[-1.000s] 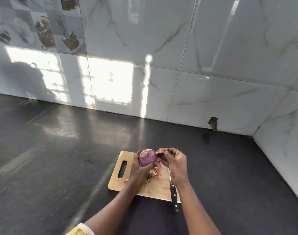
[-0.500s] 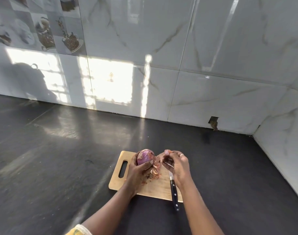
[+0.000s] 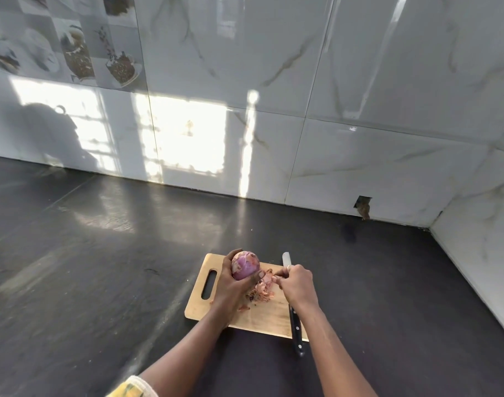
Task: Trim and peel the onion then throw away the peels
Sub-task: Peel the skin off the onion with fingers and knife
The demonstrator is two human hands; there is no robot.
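The left grip (image 3: 230, 290) is curled round the onion (image 3: 245, 267), over the cutting board (image 3: 262, 319) near the front edge of the counter (image 3: 101, 282). The right grip (image 3: 298, 285) pinches a peel (image 3: 269, 279) just beside the onion, above the loose peels (image 3: 262, 295); the knife (image 3: 296, 325) lies along the board's right edge

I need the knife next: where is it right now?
In the head view, the knife lies along the cutting board's right edge, under the right hand.

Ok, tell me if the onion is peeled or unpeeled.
Partly peeled. The onion, gripped by the left hand, shows glossy purple flesh with pale papery patches near its top; loose peels lie on the cutting board.
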